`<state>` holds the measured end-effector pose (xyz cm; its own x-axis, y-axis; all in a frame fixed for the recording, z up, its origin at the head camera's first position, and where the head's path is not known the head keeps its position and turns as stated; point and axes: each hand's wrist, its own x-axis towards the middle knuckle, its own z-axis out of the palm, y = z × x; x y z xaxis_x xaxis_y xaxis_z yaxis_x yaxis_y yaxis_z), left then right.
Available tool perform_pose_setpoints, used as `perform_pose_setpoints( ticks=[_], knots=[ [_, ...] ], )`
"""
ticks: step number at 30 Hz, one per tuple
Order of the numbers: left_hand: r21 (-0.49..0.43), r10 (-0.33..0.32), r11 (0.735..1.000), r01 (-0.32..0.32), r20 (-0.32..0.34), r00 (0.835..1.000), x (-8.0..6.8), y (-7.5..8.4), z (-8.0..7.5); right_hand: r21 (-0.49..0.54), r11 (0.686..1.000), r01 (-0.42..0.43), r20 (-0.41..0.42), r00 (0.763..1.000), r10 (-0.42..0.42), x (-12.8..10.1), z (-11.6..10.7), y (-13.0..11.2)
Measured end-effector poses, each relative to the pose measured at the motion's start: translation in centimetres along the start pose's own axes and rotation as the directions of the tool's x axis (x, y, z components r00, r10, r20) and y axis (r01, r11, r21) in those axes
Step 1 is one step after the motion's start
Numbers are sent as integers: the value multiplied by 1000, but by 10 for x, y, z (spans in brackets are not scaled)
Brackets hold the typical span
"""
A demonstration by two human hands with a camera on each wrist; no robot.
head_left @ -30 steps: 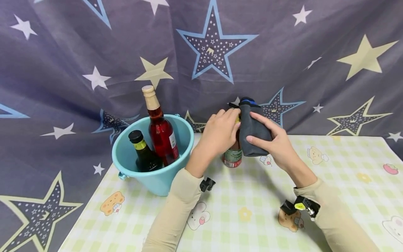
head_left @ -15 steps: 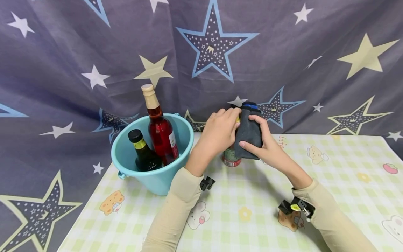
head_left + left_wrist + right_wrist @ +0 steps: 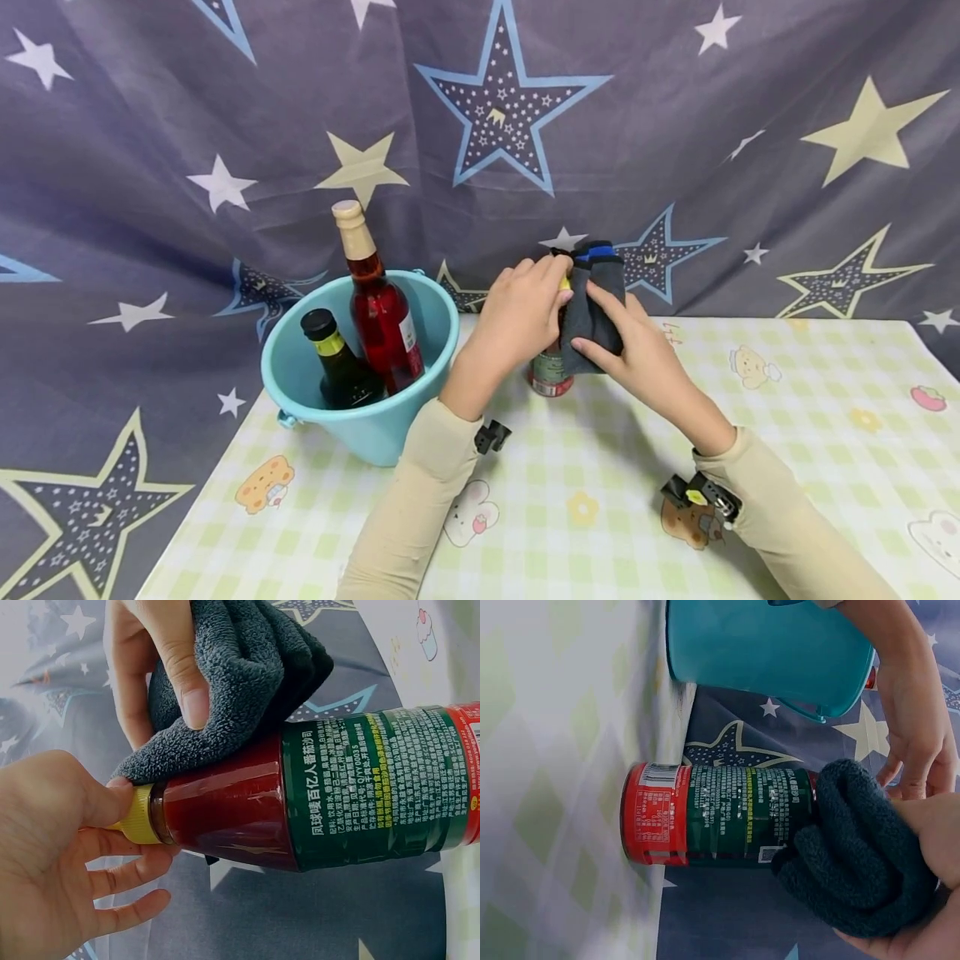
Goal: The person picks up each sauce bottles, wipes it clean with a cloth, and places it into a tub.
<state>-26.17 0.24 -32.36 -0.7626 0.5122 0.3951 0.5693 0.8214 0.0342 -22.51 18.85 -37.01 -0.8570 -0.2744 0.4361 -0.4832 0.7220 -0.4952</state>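
Bottle: red glass sauce bottle with green label (image 3: 330, 795) and yellow cap, upright on the checked tablecloth (image 3: 600, 500), just right of the turquoise plastic bucket (image 3: 375, 429).
Left hand (image 3: 517, 317): pinches the cap.
Right hand (image 3: 641, 354): clutches a dark grey fleece cloth (image 3: 859, 862), pressed to the bottle's shoulder.
Bucket: 2 bottles, apparently leaning.

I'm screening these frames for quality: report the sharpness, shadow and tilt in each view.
Head view: sharp, with soft arm shadows on the tablecloth. Left wrist view: the bottle label is crisp, but appears sideways. Right wrist view: also sideways, the near tablecloth blurred, the dark cloth sharp.
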Motion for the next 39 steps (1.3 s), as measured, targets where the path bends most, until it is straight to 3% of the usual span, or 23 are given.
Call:
perform_pose_setpoints(
  ticks=[7, 13, 21, 39],
  knots=[
    [-26, -12, 1000, 13, 28, 1000, -1, 1, -4, -51, 998, 27, -32, 999, -29, -1, 0, -3],
    [-10, -8, 1000, 8, 5, 1000, -2, -1, -4, -60, 998, 31, -26, 999, -32, 1, 0, -4],
    [5, 0, 1000, 0, -3, 1000, -1, -2, -3, -103, 994, 33, 18, 999, -31, 2, -3, -3],
    [15, 3, 1000, -2, -19, 1000, -1, -1, -1, -119, 992, -49, 175, 982, 70, 1, -3, -1]
  ],
)
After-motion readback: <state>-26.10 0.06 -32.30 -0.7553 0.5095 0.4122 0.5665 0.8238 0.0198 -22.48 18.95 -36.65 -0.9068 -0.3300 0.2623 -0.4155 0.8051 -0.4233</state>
